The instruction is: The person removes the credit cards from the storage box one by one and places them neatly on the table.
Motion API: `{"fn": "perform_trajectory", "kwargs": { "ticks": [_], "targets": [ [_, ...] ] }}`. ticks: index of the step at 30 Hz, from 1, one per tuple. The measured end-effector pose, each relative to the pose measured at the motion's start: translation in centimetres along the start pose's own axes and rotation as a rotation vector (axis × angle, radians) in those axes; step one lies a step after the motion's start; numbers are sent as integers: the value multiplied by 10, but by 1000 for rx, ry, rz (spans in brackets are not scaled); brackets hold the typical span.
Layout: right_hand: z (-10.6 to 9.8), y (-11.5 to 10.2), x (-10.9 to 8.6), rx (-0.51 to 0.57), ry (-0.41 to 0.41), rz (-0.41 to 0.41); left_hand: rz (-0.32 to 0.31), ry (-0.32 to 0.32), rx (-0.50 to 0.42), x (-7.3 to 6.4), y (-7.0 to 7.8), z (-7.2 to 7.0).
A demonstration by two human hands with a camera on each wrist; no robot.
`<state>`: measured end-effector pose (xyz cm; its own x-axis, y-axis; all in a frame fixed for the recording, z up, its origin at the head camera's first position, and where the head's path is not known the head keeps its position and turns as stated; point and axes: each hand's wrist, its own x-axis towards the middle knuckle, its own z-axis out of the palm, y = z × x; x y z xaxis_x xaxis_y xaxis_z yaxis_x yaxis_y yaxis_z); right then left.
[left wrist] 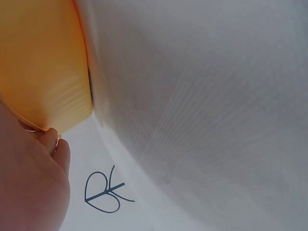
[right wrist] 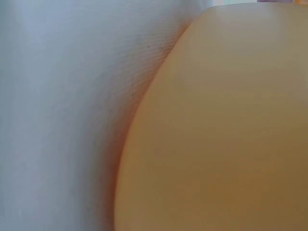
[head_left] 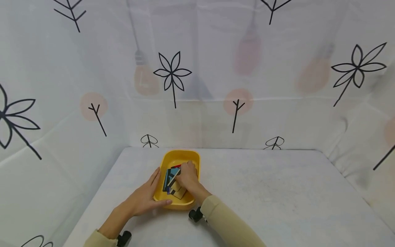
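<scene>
A yellow plastic tray (head_left: 176, 202) stands on the table and holds several flat pieces (head_left: 178, 192), tan, blue, black and red. My left hand (head_left: 143, 199) rests at its near left corner, the straight fingers along the left rim and the thumb across the near rim. In the left wrist view, the fingertips (left wrist: 60, 149) lie right at the tray's edge. My right hand (head_left: 187, 175) reaches inside the tray with its fingers curled down. By its thumb it pinches one flat piece with a pale edge, which stands tilted; the fingertips are hidden.
A white cloth (head_left: 277, 185) covers the table and stretches right of the tray. Behind it hangs a white curtain (head_left: 203, 120) with printed plants and bulbs. Black wrist cameras (head_left: 195, 215) sit close to the tray's near side. The tray's outer wall (right wrist: 216, 134) fills much of the right wrist view.
</scene>
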<state>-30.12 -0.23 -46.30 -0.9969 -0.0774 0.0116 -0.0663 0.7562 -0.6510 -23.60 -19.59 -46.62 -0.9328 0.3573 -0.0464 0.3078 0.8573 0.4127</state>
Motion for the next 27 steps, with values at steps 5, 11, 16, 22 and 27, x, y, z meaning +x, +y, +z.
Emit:
{"fn": "perform_trajectory", "kwargs": {
  "ticks": [5, 11, 16, 22, 27],
  "targets": [
    [-1, -1, 0, -56, 5, -19, -7, -6, 1, -1, -2, 0],
    [0, -1, -1, -91, -40, -27, 4, 1, 7, -1, -2, 0],
    [-2, -2, -6, -51, -117, -6, 7, -1, -12, -1, -1, 0],
    [-3, -6, -12, -102, -177, -37, 4, -9, -13, -2, -1, 0],
    [-3, -9, -14, -150, -193, -45, 12, -2, -3, -1, -2, 0]
  ]
}}
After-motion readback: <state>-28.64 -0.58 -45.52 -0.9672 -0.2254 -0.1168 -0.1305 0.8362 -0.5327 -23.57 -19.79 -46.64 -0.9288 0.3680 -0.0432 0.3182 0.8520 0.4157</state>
